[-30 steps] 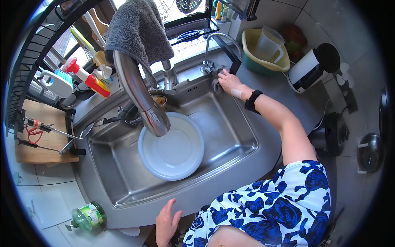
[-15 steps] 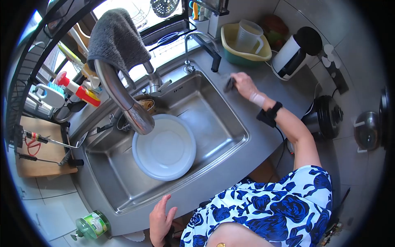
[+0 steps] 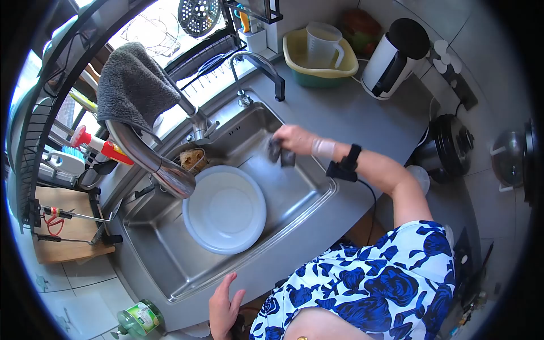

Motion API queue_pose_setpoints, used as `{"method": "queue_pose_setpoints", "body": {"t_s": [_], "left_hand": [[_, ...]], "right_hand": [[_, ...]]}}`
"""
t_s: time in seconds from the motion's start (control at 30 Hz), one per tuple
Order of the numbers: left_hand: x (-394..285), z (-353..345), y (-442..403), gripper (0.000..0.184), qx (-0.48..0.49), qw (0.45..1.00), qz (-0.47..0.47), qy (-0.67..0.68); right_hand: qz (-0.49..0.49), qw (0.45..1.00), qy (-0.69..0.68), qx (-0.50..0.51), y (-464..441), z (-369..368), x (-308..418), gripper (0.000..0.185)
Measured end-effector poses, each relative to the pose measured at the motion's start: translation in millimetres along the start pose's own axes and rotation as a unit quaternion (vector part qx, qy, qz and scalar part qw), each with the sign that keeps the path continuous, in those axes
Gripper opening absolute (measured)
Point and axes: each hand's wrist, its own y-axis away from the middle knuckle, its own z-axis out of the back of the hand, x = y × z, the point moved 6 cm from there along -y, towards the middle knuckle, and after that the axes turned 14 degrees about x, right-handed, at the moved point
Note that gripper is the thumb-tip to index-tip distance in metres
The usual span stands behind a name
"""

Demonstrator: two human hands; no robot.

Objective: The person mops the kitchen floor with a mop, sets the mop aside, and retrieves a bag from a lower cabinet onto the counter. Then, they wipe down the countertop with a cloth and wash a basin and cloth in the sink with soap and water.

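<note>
My right hand (image 3: 296, 140) is closed on a small dark grey cloth (image 3: 286, 158), which hangs over the right part of the steel sink (image 3: 283, 187); motion blurs the cloth slightly. Left of it in the sink sits a round white basin (image 3: 225, 209), with nothing visible inside. At the front edge of the counter, my left hand (image 3: 224, 306) is held up with its fingers apart, holding nothing. Above the basin reaches the thick steel faucet (image 3: 164, 170), with a grey towel (image 3: 136, 85) draped over its upper part.
A thin black-handled tap (image 3: 277, 85) stands behind the sink. On the right counter are a yellow-green tub (image 3: 317, 76) with a clear measuring jug (image 3: 324, 45), a white kettle (image 3: 385, 68) and a black pot (image 3: 447, 147). A green bottle (image 3: 139, 320) and cutting board (image 3: 68, 226) are at left.
My right hand has moved left with the cloth, from the counter beside the sink to over the sink. The view has shifted a little; my left hand stays open near the front edge.
</note>
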Motion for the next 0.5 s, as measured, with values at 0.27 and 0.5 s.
{"method": "queue_pose_setpoints", "body": {"t_s": [0.27, 0.5], "left_hand": [[-8, -2, -13, 0.043, -0.006, 0.999, -0.032, 0.034], [-9, -5, -12, 0.039, 0.007, 1.000, 0.011, 0.001]], "right_hand": [[-0.199, 0.857, -0.346, -0.326, 22, 64, -152, 0.020], [-0.209, 0.620, -0.620, -0.434, -30, 49, -209, 0.014]]}}
